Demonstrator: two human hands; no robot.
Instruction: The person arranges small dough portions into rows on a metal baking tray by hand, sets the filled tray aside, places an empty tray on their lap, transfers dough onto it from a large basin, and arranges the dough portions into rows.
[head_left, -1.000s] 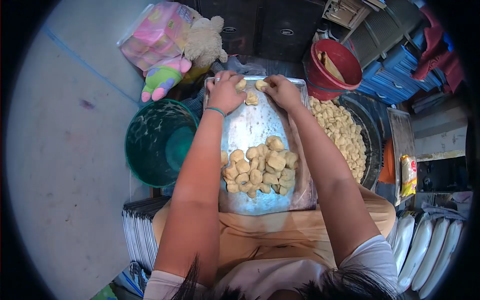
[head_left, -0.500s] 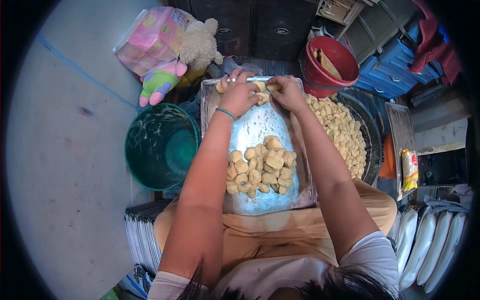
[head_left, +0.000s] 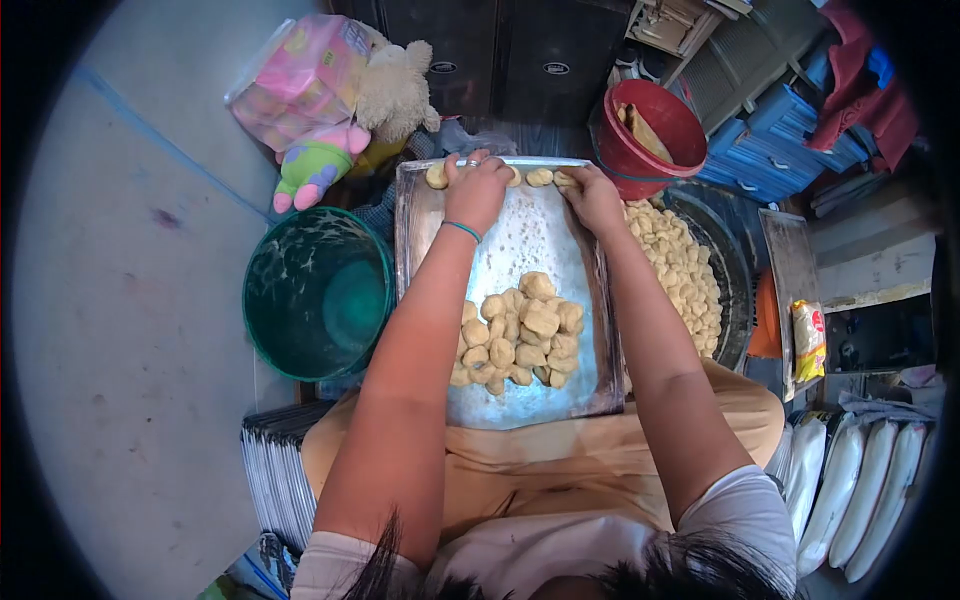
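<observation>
A metal tray (head_left: pixel 515 240) rests on my lap, with a heap of pale dough balls (head_left: pixel 538 320) on its near half. Along the far edge runs a row of single dough pieces, among them a dough ball (head_left: pixel 437 176) beside my left hand. My left hand (head_left: pixel 478 190) lies over this row, its fingers somewhat spread; what is beneath the palm is hidden. At the row's right end, my right hand (head_left: pixel 595 197) has its fingers closed on a dough piece (head_left: pixel 566 180). Another dough piece (head_left: pixel 540 177) sits just left of it.
A green bucket (head_left: pixel 320 295) stands left of the tray. To the right, a wide dark basin (head_left: pixel 735 270) holds many dough balls. A red bucket (head_left: pixel 650 140) is behind it. Stacked trays (head_left: pixel 280 455) and long white bags (head_left: pixel 835 490) flank my legs.
My right hand has moved right along the far edge. My left hand has drawn back from the middle dough pieces, which now lie in line with the others.
</observation>
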